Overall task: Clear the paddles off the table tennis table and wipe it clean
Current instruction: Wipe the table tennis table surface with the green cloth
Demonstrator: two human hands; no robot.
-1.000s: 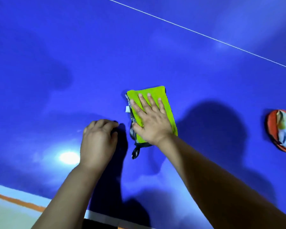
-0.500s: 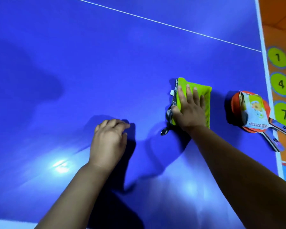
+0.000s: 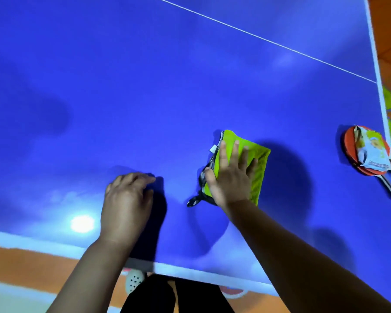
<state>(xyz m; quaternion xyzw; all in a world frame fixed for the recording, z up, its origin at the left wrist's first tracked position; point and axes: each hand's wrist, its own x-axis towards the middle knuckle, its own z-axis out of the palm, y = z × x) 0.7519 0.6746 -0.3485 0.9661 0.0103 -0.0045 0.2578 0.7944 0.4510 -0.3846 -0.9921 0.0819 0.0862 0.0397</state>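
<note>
I am looking down on the blue table top (image 3: 145,86), which is filling nearly all I see. A thin white line (image 3: 257,39) is running across it toward the far right edge. A round glare of lamp light (image 3: 82,223) is shining near the close edge. Below that edge the orange floor (image 3: 32,260) is showing, and green circles (image 3: 387,100) are peeking out past the right side.
</note>
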